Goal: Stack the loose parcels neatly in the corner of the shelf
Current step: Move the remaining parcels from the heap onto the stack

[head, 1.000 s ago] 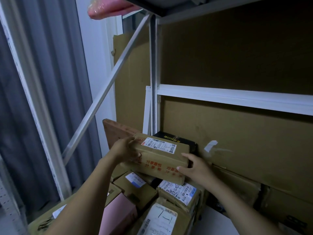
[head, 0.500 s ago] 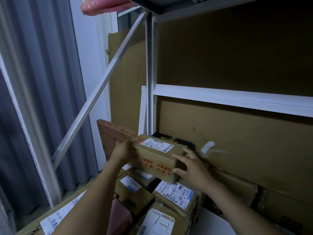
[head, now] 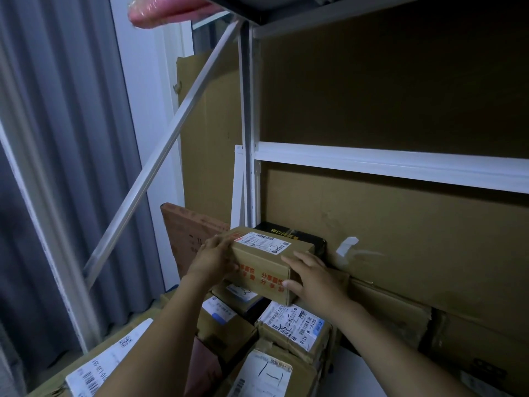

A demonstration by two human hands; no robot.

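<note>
Now left hand (head: 213, 260) and right hand (head: 312, 277), each grip clamping the brown cardboard parcel (head: 266, 265), set it atop the pile (head: 294, 325) at the shelf (head: 372, 164) corner; next, probably squaring it, then letting go.

Black box (head: 303, 237) behind the carton (head: 266, 267) held between left hand (head: 213, 260) and right hand (head: 312, 279): mostly hidden, print unreadable. Hand-marked parcel (head: 266, 373) below the right wrist: cut by the bottom edge. Pink wrapped item (head: 166, 10) high above the left hand: cut by the top edge
</note>
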